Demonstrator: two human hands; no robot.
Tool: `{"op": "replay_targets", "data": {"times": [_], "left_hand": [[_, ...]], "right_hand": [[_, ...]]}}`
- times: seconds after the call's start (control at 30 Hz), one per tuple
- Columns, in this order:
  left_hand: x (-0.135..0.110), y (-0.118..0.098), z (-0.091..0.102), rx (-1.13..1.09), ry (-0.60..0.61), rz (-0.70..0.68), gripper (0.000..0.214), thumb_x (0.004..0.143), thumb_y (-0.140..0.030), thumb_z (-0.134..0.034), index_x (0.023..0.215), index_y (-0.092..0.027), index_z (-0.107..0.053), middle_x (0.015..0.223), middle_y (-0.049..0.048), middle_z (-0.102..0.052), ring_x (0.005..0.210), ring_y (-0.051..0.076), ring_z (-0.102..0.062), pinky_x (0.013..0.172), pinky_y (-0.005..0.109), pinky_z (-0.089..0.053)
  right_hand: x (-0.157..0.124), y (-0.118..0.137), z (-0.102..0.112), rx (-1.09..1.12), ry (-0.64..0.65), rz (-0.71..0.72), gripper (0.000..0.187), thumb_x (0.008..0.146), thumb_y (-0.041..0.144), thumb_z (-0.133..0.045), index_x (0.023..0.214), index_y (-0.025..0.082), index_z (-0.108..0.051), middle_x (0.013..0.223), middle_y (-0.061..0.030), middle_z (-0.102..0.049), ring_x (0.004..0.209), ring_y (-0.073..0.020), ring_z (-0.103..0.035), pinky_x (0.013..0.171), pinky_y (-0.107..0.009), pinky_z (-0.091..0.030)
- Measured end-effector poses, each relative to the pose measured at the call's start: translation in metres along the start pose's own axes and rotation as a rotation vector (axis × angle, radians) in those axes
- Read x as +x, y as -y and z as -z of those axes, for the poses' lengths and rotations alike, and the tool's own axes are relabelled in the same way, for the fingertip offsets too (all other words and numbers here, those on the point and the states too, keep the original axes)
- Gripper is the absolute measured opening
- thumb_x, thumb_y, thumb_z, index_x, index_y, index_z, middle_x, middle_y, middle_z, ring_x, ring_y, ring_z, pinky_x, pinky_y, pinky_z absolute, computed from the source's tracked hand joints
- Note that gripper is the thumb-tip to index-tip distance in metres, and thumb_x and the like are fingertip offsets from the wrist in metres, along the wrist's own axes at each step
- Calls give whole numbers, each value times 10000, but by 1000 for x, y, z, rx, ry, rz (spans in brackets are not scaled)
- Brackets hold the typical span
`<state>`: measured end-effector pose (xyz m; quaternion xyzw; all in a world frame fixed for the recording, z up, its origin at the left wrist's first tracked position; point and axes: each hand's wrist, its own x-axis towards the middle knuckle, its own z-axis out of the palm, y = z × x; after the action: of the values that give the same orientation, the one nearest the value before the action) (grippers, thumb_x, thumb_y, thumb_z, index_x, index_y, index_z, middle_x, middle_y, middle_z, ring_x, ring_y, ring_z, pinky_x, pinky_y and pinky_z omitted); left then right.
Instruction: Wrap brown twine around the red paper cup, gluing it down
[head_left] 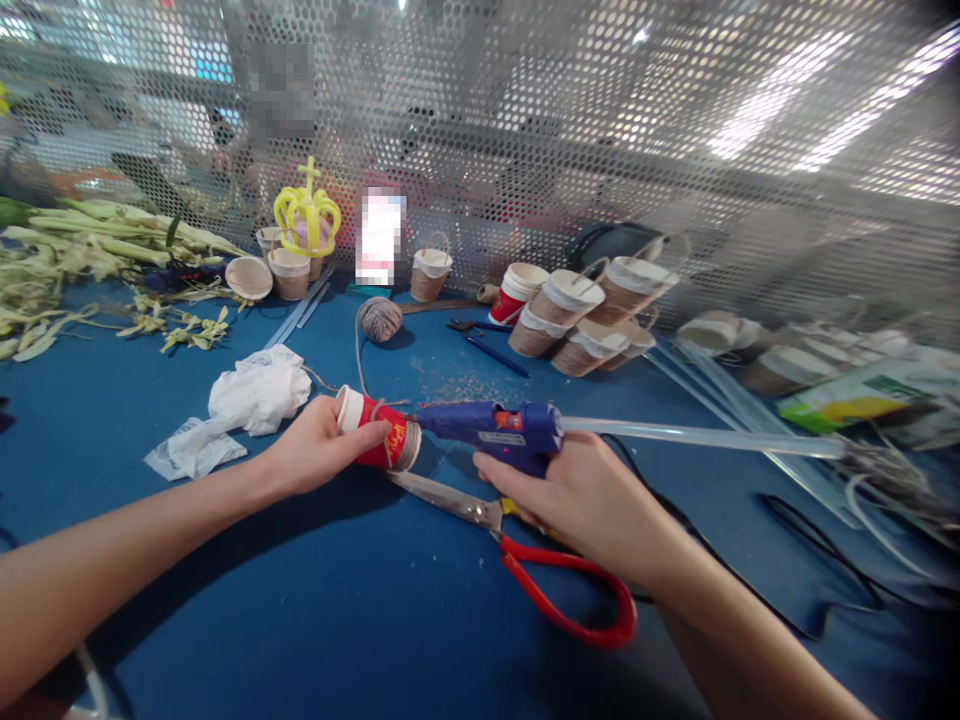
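Observation:
A red paper cup (373,432) lies tilted on its side in my left hand (324,445), whose fingers are wrapped round it. Grey-brown cord (409,447) is wound about the cup's base end. My right hand (581,490) grips a blue hot glue gun (487,428) by its handle. The gun's nozzle is at the cup's side by the cord; I cannot tell whether it touches. A long clear glue stick (697,437) sticks out of the gun's back. Below lie scissors (562,585) with red handles, partly hidden by my right hand. The cord's ball (380,319) sits behind the cup.
Crumpled white tissue (259,390) lies left of the cup. Several cord-wrapped cups (559,310) stand at the back right, near pliers (491,350). Loose glue sticks (750,430) and a black cable (810,540) lie right. Dried husks (112,240) and a yellow crown (307,215) are back left, before a perforated metal screen (480,120).

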<state>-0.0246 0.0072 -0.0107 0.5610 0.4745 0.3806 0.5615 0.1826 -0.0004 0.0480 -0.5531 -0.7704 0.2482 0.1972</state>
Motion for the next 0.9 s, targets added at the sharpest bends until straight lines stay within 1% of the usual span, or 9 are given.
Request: {"op": "replay_targets", "data": {"times": [0.13,0.27,0.4,0.47,0.6,0.73,0.9], "left_hand": [[0,1,0,47,-10,-36,173,713,-293,-558,638,-140,-588,549,-27,-573,493,86,-469,511,191,-384],[1,5,1,43,20,-24,217,728,-326,-542,711,-120,-606,611,-3,-602,545,103,-506,559,214,-407],[1,6,2,46,23,-16,233,728,-327,-543,746,-108,-619,641,14,-626,565,114,-526,580,228,-420],[1,6,2,47,19,-20,220,724,-315,-551,744,-109,-626,643,16,-637,564,114,-533,580,225,-423],[2,3,1,-25,17,3,179,707,-284,-570,722,-116,-631,643,15,-657,561,109,-547,582,215,-432],[3,4,1,-74,16,33,167,700,-276,-582,701,-118,-638,619,5,-656,546,100,-548,567,199,-424],[4,8,4,-106,5,25,181,711,-311,-591,695,-139,-646,641,2,-667,563,94,-561,574,185,-421]], "right_hand": [[3,1,0,12,-5,4,113,700,221,-452,601,185,-495,504,35,-468,470,-99,-436,488,-214,-397],[5,1,-1,22,5,-11,116,686,200,-474,572,185,-479,453,55,-417,419,-83,-375,440,-206,-369],[4,-1,-3,49,-2,-13,228,694,213,-503,497,204,-389,394,74,-382,375,-72,-321,404,-207,-341],[3,-1,-2,64,15,-24,279,702,222,-511,470,210,-356,363,78,-370,353,-71,-313,380,-209,-326],[1,-1,1,61,57,8,311,710,213,-509,446,214,-347,334,77,-363,327,-73,-334,366,-216,-315],[0,-3,3,-1,59,58,322,715,222,-508,433,215,-354,315,77,-337,313,-76,-323,357,-227,-294],[-4,-4,4,-21,88,33,344,704,261,-526,411,214,-351,320,71,-333,307,-71,-304,341,-229,-286]]}}
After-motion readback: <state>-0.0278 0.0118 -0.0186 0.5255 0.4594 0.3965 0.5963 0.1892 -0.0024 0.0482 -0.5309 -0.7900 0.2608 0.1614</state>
